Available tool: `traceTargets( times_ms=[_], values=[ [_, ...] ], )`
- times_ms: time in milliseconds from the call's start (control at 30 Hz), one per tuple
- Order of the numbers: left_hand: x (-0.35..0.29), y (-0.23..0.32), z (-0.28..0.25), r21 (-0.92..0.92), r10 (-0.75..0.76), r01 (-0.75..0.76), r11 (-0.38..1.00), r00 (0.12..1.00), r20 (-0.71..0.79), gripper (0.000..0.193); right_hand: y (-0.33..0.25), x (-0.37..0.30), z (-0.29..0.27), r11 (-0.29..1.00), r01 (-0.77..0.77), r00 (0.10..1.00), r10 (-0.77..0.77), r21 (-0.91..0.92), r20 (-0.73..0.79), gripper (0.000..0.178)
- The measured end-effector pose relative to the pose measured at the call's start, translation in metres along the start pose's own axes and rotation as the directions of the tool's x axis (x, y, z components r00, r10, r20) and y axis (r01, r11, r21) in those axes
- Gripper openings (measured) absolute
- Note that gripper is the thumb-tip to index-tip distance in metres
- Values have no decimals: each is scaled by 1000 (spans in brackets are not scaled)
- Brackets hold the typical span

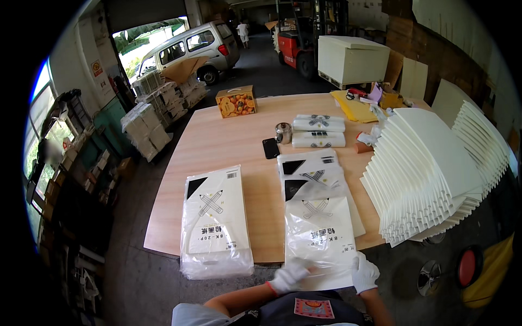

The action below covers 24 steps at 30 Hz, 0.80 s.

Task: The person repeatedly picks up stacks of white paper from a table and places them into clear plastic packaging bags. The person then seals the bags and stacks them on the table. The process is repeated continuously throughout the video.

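Note:
In front of me at the table's near edge lies a clear printed plastic bag (321, 220) with white paper inside. White paper (329, 280) also shows at its near end, past the table edge. My right hand (365, 273), in a white knit glove, grips the near right corner of this paper pack. My left hand (290, 277), gloved too, is at the near left corner; motion blurs its fingers. More printed bags (310, 163) lie under and beyond the pack. To the left rests a stack of bagged paper packs (215, 217).
Tall fanned stacks of white paper (424, 174) stand at the right. Farther back on the table (217, 133) are rolled bags (318, 139), a black phone (271, 148), a metal pot (283, 132), an orange fruit box (236, 101) and scissors (353, 94). A stool (468, 266) stands lower right.

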<state>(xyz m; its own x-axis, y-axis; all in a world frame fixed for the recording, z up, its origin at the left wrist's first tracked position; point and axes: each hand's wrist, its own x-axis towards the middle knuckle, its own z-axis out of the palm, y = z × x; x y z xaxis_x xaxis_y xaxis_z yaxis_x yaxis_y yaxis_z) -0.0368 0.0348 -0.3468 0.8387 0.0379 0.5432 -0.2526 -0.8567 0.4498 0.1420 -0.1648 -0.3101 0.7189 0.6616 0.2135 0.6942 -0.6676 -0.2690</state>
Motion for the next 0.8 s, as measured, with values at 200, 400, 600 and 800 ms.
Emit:
traceTargets(
  times_ms=[200, 400, 600, 800],
  values=[
    [-59, -3, -9, -525, -885, 715, 461, 409, -221, 16, -4, -31, -10, 942, 301, 952, -288, -145, 105, 21],
    [-70, 64, -73, -516, -617, 748, 417, 650, 443, 9, -5, -79, -41, 947, 319, 804, -285, 26, 522, 27],
    [-27, 38, -53, -278, -804, 801, 530, 579, 135, 17, -13, -13, -43, 977, 209, 870, -163, -50, 465, 35],
    [-134, 21, -42, -96, -875, 914, 393, 404, 266, 22, 18, -63, -39, 988, 141, 638, -145, 70, 756, 30]
  ],
)
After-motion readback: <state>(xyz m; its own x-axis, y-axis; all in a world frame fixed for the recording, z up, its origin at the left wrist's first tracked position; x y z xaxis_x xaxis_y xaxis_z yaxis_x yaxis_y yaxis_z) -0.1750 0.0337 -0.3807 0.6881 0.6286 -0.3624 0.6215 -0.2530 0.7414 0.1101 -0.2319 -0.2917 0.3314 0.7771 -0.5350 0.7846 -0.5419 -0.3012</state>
